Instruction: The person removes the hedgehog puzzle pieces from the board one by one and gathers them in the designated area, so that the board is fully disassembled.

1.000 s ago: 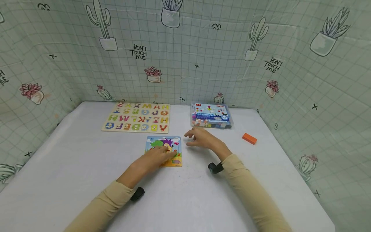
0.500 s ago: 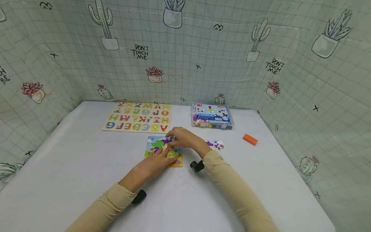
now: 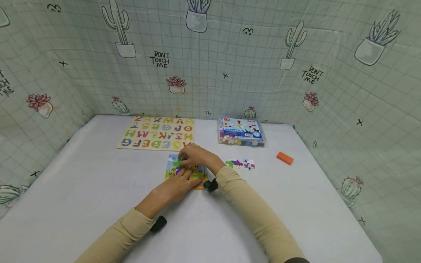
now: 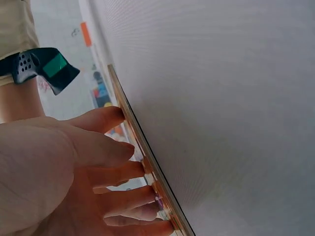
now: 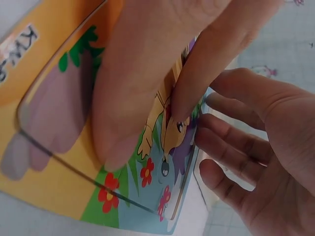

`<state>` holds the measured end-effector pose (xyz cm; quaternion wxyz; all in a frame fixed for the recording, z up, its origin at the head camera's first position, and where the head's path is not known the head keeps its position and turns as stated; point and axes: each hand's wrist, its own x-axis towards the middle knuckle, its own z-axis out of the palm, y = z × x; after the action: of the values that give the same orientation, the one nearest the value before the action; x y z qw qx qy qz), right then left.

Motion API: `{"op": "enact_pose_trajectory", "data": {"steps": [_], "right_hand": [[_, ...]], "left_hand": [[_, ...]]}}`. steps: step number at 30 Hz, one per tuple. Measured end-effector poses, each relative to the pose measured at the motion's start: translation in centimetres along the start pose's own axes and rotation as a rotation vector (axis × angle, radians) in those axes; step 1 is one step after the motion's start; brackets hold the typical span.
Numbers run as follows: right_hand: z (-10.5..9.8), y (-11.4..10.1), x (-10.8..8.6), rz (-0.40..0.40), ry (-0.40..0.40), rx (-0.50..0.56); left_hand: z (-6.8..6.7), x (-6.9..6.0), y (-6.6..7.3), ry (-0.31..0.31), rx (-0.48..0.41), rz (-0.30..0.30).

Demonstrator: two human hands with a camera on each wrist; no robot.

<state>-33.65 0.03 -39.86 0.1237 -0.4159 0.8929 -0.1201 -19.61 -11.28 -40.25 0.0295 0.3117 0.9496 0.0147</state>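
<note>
**Steadying and reaching, perhaps**

Head view: the left hand (image 3: 174, 187) rests spread on the picture puzzle (image 3: 170, 168), probably steadying it; the right hand (image 3: 196, 155), now farther left, curves above it, uncovering more loose pieces (image 3: 236, 164) beside its wrist. Left wrist view: left fingers (image 4: 110, 119) grip nothing. Right wrist view: right fingers (image 5: 226, 140) bend; any grip I cannot tell.

creased beige long sleeves are worn: the left sleeve (image 3: 115, 236) at lower left of the head view, the right sleeve (image 3: 261, 215) right of lower centre. a black device (image 3: 159, 224) sits by the left one; the right wrist's angular black device (image 4: 40, 73), upper left in the left wrist view, bears a green rectangle (image 4: 54, 65) and pale dots (image 4: 25, 64).
</note>
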Motion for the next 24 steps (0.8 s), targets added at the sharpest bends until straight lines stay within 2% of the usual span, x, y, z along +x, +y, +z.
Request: {"op": "enact_pose_trajectory", "data": {"steps": [7,14,20,24], "right_hand": [[-0.14,0.11,0.68,0.034,-0.006,-0.004],[-0.29,0.10,0.89,0.062,0.010,0.014],[-0.19,-0.25,0.76,0.080,0.032,0.052],[-0.08,-0.55,0.59,0.097,0.031,0.063]], "left_hand": [[-0.05,0.35,-0.12,-0.029,0.002,-0.038],[-0.11,0.58,-0.24,-0.017,0.025,-0.020],[-0.09,0.59,-0.13,-0.040,0.018,-0.045],[0.03,0.50,-0.07,-0.028,0.011,-0.038]]}}
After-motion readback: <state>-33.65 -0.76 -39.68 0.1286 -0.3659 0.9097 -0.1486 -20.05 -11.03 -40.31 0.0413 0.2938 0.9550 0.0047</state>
